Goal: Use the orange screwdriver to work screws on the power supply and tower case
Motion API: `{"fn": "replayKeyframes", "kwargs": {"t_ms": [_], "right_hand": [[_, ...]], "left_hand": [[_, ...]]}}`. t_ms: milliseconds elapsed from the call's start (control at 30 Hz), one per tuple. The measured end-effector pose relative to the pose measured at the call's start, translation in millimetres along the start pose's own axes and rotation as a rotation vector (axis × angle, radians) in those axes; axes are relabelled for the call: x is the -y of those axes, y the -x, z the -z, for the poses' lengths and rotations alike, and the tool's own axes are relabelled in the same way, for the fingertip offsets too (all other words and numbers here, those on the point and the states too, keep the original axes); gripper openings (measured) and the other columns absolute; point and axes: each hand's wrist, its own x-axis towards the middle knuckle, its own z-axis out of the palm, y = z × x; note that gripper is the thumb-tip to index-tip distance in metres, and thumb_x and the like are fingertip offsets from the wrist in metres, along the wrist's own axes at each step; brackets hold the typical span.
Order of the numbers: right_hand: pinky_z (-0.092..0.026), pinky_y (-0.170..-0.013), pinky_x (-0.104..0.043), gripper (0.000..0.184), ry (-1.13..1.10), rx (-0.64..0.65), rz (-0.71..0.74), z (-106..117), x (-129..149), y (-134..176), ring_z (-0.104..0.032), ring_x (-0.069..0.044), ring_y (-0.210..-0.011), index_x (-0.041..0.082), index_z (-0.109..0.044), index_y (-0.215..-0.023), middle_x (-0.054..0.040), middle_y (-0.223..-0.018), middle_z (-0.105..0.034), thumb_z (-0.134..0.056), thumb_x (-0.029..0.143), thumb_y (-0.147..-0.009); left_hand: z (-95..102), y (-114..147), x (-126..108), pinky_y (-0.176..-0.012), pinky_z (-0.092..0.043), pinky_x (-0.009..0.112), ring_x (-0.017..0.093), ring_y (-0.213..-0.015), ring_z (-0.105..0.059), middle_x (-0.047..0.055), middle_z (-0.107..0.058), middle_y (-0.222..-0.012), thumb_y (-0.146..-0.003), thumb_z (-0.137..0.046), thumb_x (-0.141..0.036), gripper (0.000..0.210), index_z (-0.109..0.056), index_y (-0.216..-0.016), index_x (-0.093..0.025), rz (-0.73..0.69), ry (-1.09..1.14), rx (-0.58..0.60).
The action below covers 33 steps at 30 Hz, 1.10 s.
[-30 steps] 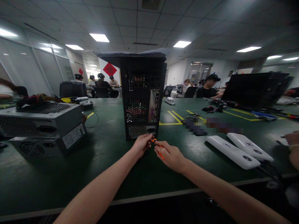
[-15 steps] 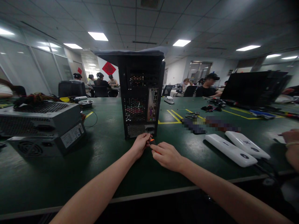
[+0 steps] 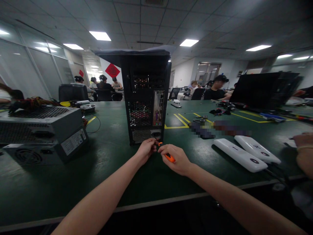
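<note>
A black computer tower [image 3: 141,97] stands upright in front of me, its back side facing me. Ports run down the right of that panel, and a power supply [image 3: 141,135] is fitted at the bottom. My right hand [image 3: 179,160] is wrapped round an orange and black screwdriver [image 3: 170,158], whose shaft end points at the tower's lower right corner. My left hand [image 3: 145,151] is closed in a pinch beside the screwdriver's front end, close to the power supply's lower edge. Whatever lies between its fingertips is too small to make out.
Two grey power supplies [image 3: 73,142] are stacked at the left, cables on top. A metal bowl [image 3: 88,108] sits behind them. White devices [image 3: 241,155] with cords lie to the right. Further back stands another black case [image 3: 256,89]. A person's hand [image 3: 304,143] is at the right edge.
The right hand's grip on the screwdriver has changed, so more of the orange handle shows. The left hand stays at the tower's base. The view has shifted slightly.
</note>
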Motion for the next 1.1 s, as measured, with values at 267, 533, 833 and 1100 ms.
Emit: {"fn": "replayKeyframes", "kwargs": {"t_ms": [267, 533, 833, 1100], "right_hand": [[-0.037, -0.068, -0.029, 0.007, 0.22, 0.241, 0.185, 0, -1, -1, -0.046, -0.015, -0.072, 0.018, -0.046, -0.076, -0.0043, -0.085, -0.057, -0.042, 0.013, -0.074], [-0.034, -0.068, -0.029, 0.009, 0.134, 0.207, 0.154, 3, -3, 0, -0.043, -0.014, -0.072, 0.018, -0.044, -0.074, -0.0043, -0.091, -0.055, -0.042, 0.01, -0.069], [-0.031, -0.068, -0.03, 0.011, 0.186, 0.31, 0.173, 4, -1, 0, -0.041, -0.015, -0.071, 0.019, -0.046, -0.066, -0.0017, -0.081, -0.055, -0.044, 0.008, -0.065], [-0.037, -0.069, -0.03, 0.026, 0.215, 0.026, -0.113, -4, 6, -9, -0.046, -0.016, -0.079, 0.019, -0.049, -0.095, -0.0082, -0.098, -0.047, -0.049, 0.033, -0.073]], "left_hand": [[4.6, -6, -3, -0.044, -0.035, 0.015, 0.002, -0.047, -0.044, 0.005, -0.057, -0.076, -0.072, -0.043, -0.004, 0.017, -0.054, -0.082, -0.011, 0.052, 0.08, 0.003], [5.5, -8, 1, -0.043, -0.035, 0.014, 0.002, -0.045, -0.044, 0.003, -0.055, -0.067, -0.071, -0.043, -0.004, 0.014, -0.053, -0.079, -0.011, 0.043, 0.086, 0.021], [6.0, -7, 2, -0.045, -0.036, 0.014, 0.003, -0.047, -0.046, 0.003, -0.057, -0.072, -0.072, -0.043, -0.006, 0.015, -0.053, -0.081, -0.012, 0.04, 0.086, 0.016], [4.7, -3, -1, -0.046, -0.037, 0.014, 0.004, -0.049, -0.048, 0.002, -0.055, -0.067, -0.07, -0.04, -0.003, 0.019, -0.054, -0.08, -0.013, 0.037, 0.072, 0.027]]}}
